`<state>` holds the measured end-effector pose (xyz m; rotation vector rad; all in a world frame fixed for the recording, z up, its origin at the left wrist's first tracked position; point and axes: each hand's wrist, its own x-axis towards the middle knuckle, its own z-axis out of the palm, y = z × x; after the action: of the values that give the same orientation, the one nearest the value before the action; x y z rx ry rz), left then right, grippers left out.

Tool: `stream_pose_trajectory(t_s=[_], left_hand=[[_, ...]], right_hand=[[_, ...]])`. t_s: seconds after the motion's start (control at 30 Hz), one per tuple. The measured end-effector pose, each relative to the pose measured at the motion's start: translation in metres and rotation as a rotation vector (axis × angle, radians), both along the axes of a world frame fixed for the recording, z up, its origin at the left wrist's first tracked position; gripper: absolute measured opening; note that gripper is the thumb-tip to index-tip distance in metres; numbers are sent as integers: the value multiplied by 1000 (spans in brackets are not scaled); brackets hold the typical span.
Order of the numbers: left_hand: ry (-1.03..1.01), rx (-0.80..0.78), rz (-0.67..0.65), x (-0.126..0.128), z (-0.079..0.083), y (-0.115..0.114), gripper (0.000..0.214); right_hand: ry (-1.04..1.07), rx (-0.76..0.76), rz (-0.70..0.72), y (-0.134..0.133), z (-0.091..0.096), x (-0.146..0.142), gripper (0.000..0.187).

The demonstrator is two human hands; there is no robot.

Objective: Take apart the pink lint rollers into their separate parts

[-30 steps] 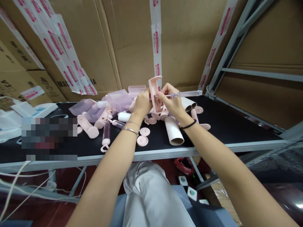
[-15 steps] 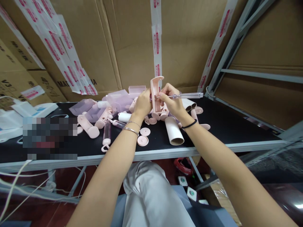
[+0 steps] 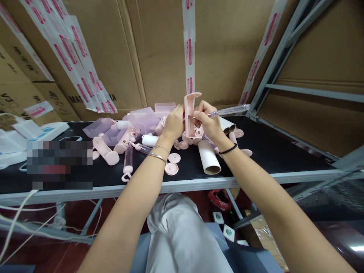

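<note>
My left hand [image 3: 173,125] is closed around an upright pink plastic frame part [image 3: 190,110] held above the black table [image 3: 270,151]. My right hand [image 3: 207,121] grips a screwdriver with a clear handle [image 3: 230,110], its tip pointing left against the pink part. Below the hands lie pink round caps [image 3: 171,168], a white cardboard tube [image 3: 209,157] and a clear pink tube with a loop end [image 3: 127,161].
A heap of pink handles and translucent pink covers [image 3: 142,117] lies behind the hands. Taped cardboard boxes [image 3: 159,53] stand behind the table. A metal rack frame [image 3: 273,49] rises at the right. White cables [image 3: 17,220] hang at the lower left.
Both hands and the pink part shifted slightly right. The screwdriver handle tilted up a little at its right end.
</note>
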<state>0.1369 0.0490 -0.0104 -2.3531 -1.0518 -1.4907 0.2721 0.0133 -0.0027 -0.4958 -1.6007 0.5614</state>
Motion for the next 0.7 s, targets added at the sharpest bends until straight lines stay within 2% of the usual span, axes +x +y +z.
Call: stream_pose_trajectory(t_s=[0.1,0.27,0.4,0.7], left_hand=[[28,-21,13,2,3,-4,13],[94,-73,60,4,6,-9,3],[162,-68,103,5,7,-14,12],[377,-212,331,8,11,-28,22]], right_hand=[[13,34,-35,-3,0,-2,29],[21,80,-77,-4,-1,-3,26],[19,131,-78,-2,-2,-2,24],[-9,137,-156,4,-6,-4,24]])
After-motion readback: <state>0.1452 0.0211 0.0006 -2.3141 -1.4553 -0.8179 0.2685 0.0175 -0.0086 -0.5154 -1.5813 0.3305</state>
